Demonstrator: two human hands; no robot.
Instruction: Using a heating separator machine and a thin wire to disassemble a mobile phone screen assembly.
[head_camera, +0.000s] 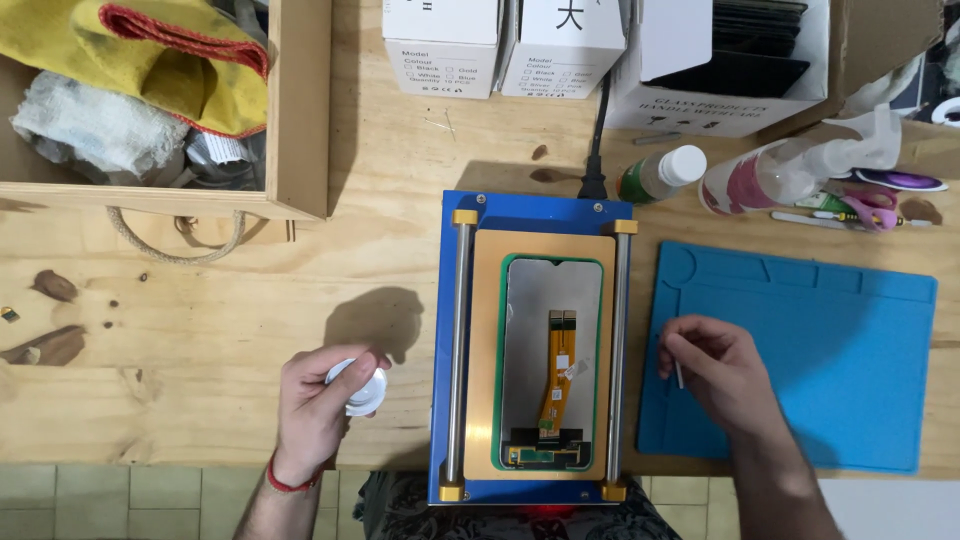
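Two hands work either side of a blue heating plate (535, 210) that sits in the middle of the wooden tabletop (200, 300). On the plate, a phone screen assembly (553, 365) lies face down in a green frame, its orange flex cable (556, 375) running down the middle.

Left of the plate, the left hand (318, 400) has its fingers curled closed around a small white spool (360, 390), held just above the tabletop. Right of the plate, the right hand (718, 370) rests over the near edge of a blue work mat (850, 330), its fingers pinched narrow on what looks like a thin white strand or stick (679, 375); it is too small to tell which.

Judging from this, the step in hand is drawing something fine off the spool towards the assembly. To do it well, keep the strand taut between both hands, level with the plate, and clear of the flex cable, which would tear easily.

Behind the plate stand white boxes (500, 45), a green-labelled bottle (660, 172) and a spray bottle (790, 170).
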